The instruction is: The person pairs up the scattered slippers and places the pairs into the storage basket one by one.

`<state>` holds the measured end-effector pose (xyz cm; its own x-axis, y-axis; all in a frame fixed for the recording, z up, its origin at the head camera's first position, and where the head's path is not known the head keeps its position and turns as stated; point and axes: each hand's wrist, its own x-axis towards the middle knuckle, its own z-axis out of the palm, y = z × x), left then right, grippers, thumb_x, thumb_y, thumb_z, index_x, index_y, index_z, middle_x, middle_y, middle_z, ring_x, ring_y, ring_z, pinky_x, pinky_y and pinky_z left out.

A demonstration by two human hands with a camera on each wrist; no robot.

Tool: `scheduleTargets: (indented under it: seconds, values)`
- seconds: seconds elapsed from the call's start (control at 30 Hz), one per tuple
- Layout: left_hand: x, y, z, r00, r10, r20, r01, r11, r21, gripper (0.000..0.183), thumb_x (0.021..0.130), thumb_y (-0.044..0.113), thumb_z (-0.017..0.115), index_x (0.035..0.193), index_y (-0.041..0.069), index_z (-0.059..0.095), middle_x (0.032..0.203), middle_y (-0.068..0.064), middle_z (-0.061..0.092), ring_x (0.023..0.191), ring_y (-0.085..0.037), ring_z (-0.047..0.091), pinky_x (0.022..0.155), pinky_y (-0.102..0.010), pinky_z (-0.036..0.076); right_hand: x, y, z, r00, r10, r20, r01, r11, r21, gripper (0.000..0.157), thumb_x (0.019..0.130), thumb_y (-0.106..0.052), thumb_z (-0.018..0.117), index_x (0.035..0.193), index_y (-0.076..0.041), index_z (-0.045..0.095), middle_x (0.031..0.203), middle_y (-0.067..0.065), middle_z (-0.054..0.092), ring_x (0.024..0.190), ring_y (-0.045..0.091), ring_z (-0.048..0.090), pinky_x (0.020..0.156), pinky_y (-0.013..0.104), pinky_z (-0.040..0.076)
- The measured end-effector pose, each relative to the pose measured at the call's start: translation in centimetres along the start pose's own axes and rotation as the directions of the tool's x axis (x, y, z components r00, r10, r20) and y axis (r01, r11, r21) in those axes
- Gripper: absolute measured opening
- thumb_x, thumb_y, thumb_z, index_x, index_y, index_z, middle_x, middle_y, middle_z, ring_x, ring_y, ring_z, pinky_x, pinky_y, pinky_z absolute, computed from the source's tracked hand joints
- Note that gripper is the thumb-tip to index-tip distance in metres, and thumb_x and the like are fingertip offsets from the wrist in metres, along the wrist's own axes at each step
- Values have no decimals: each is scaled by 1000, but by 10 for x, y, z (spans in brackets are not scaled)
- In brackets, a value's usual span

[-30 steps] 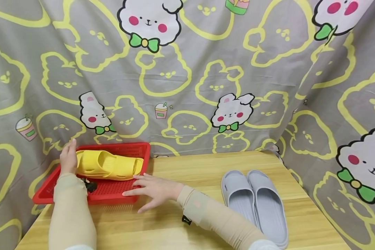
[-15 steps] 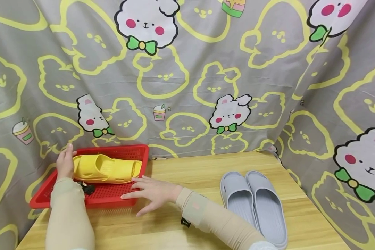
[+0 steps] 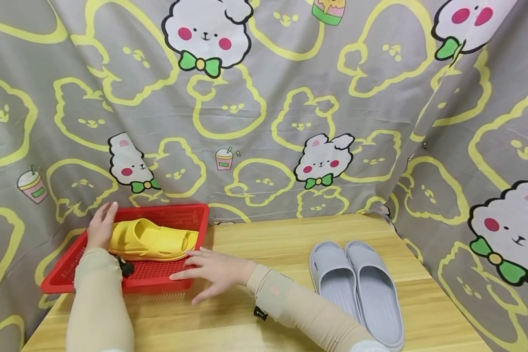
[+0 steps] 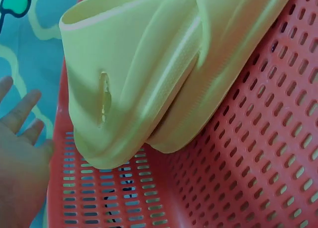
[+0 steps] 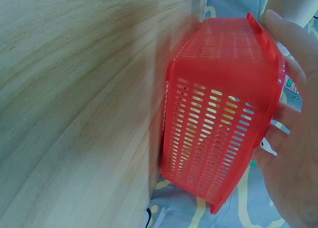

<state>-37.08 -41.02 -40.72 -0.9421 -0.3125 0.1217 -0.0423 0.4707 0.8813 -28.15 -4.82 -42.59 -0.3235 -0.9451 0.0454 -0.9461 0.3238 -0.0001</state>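
Observation:
A pair of yellow slippers (image 3: 154,239) lies in a red perforated plastic basket (image 3: 158,283) at the left of the table; the left wrist view shows the slippers (image 4: 129,79) stacked against each other. My left hand (image 3: 100,227) is at their left end, over the basket's left side, fingers extended and holding nothing. In the left wrist view that hand (image 4: 22,163) appears beside the basket rim, apart from the slippers. My right hand (image 3: 215,271) lies with spread fingers at the basket's front right corner; in the right wrist view its fingertips (image 5: 272,17) reach the rim.
A pair of grey slippers (image 3: 356,288) stands side by side on the wooden table (image 3: 264,234) at the right, partly behind my right forearm. A patterned curtain (image 3: 255,112) hangs around the back and sides. A black device (image 3: 126,268) shows at my left wrist.
My left hand has moved slightly right over the last half second. The yellow slippers have shifted a little right and tilted in the basket. The right hand stays at the basket's corner.

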Motion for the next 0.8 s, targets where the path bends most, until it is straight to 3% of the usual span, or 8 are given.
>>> scheduleTargets:
  seconds: [0.23,0.37,0.47,0.67,0.8]
  values:
    - [-1,5,3,995,100,-18,-95,978,187,74,99,58,34,155,10,21,156,-30,23,144,-53,15,116,-65,14,0,0,0,1000,1,-5,-1,1000,-1,76,88,-65,54,153,-39,24,150,2,41,152,23,17,125,40,10]
    - [2,2,4,987,156,-27,-140,938,316,76,99,59,33,154,8,23,155,-32,23,142,-57,12,115,-68,11,0,-1,1,1000,5,-1,-5,1000,-3,76,88,-65,54,153,-40,24,150,0,41,152,22,17,125,39,10]
    - [3,2,4,977,212,-33,-184,905,384,78,98,61,33,153,5,27,152,-33,28,141,-57,17,115,-67,12,0,-2,2,1000,9,5,-9,1000,0,76,88,-65,55,153,-40,24,150,-1,40,152,21,16,125,39,10]
    - [-1,12,5,947,322,-8,-279,833,478,78,98,60,34,149,1,33,148,-34,36,137,-54,26,116,-64,12,1,-2,1,1000,16,1,-16,1000,13,77,87,-65,55,153,-40,24,150,0,41,153,21,14,125,41,9]
    - [-4,17,6,941,337,19,-299,807,510,78,98,61,34,151,4,32,148,-34,34,137,-54,27,115,-65,13,1,-1,0,1000,17,-6,-17,1000,12,76,87,-65,56,153,-40,25,149,0,41,152,21,15,125,40,10]
